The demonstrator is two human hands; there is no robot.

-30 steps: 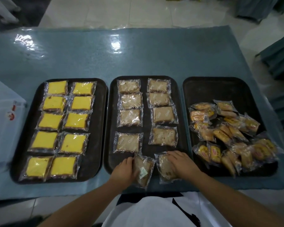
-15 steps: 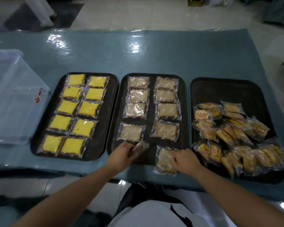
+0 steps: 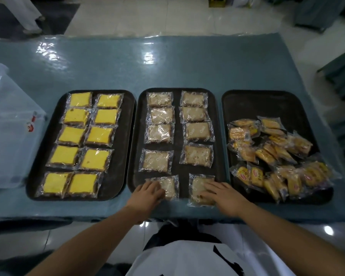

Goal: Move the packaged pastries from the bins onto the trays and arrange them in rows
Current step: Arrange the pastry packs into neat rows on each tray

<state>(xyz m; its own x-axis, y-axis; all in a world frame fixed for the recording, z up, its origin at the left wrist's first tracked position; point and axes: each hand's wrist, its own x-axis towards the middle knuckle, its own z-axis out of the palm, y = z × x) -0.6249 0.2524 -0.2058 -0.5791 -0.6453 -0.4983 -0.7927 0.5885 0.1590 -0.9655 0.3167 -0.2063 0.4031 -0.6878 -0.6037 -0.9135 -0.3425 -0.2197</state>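
Note:
Three black trays stand side by side on the blue table. The left tray [image 3: 119,176] holds yellow cakes [image 3: 96,159] in two rows. The middle tray [image 3: 178,136] holds brown wrapped pastries [image 3: 196,155] in two rows. My left hand [image 3: 146,193] lies flat on the nearest left pastry [image 3: 169,187], fingers spread. My right hand [image 3: 223,196] rests flat on the nearest right pastry [image 3: 197,190], which overhangs the tray's front rim. The right tray [image 3: 267,104] carries a loose heap of small orange packets [image 3: 277,156].
A clear plastic bin [image 3: 10,132] stands at the table's left edge, beside the left tray. The far half of the table [image 3: 167,64] lies behind the trays. Grey cloth-covered furniture stands off to the right on the tiled floor.
My left hand has laid its pastry flat at the front of the left row. My right hand has pushed its pastry further onto the tray. The camera has pulled back.

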